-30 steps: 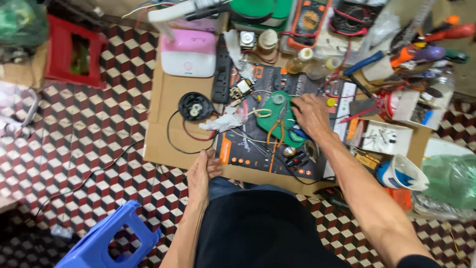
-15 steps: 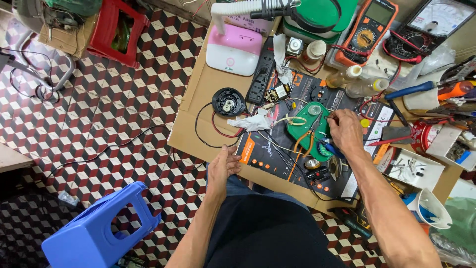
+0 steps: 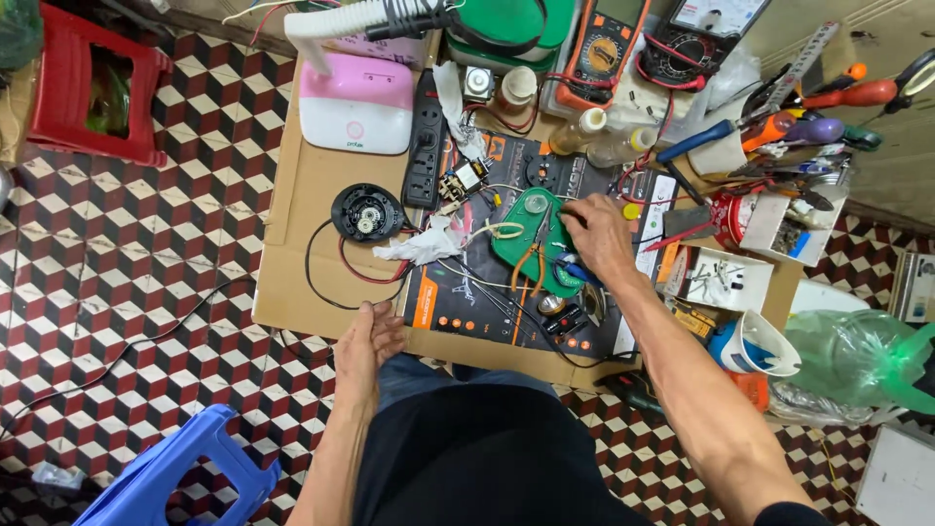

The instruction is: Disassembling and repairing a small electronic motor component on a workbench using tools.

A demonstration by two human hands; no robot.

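- Green circuit board (image 3: 531, 234) lies on the dark printed mat (image 3: 467, 292), which sits on a sheet of brown cardboard (image 3: 302, 214) spread over the checkered tile floor (image 3: 127, 282).
- My right hand (image 3: 599, 234) rests on the board's right edge, fingers curled down onto it; I cannot tell whether they pinch anything.
- Orange-handled pliers (image 3: 531, 263) lie across the board, just beside that hand.
- My left hand (image 3: 368, 341) lies open and flat on the near edge of the cardboard, holding nothing.
- A crumpled white rag (image 3: 424, 244) sits just left of the board, touching loose wires.
- A round black motor part (image 3: 367, 212) with red and black leads sits farther left on the cardboard.
- A black power strip (image 3: 427, 146) and a pink and white box (image 3: 355, 102) lie at the far side.
- An orange multimeter (image 3: 609, 44) stands beyond the mat.
- Screwdrivers (image 3: 779, 122) and small tools crowd the right side, near a white cup (image 3: 750, 341).
- A blue plastic stool (image 3: 166, 477) stands by my left arm, a red one (image 3: 93, 83) well apart at far left.
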